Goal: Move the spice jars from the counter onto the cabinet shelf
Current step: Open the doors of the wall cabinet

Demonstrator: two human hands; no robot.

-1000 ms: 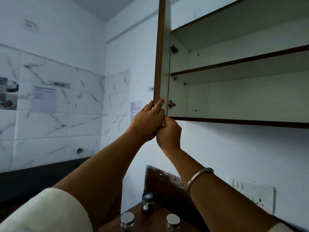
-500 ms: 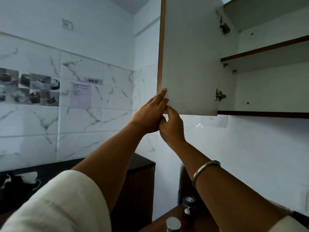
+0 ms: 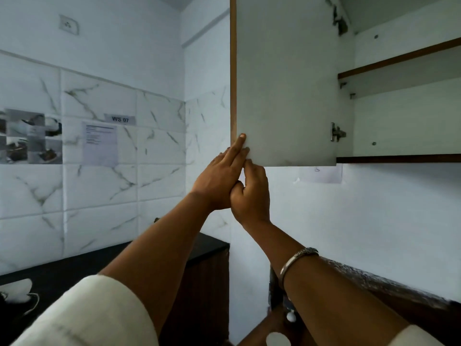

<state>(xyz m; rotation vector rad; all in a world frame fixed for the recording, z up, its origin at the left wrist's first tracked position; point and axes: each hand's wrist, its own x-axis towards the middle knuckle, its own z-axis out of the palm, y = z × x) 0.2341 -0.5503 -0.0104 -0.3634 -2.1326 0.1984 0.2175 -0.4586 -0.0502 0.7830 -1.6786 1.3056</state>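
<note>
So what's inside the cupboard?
A white back wall, a shelf and a hinge; nothing else shows. From below, the shelf's top is hidden, and the right side is cut off.

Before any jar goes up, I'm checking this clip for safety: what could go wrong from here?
1. The left hand and the right hand are both on the lower corner of the cabinet door. Once released, it might swing back over the shelf.
2. The spice jars sit almost out of view under the forearms, so lowering the arms could knock one over.
</note>
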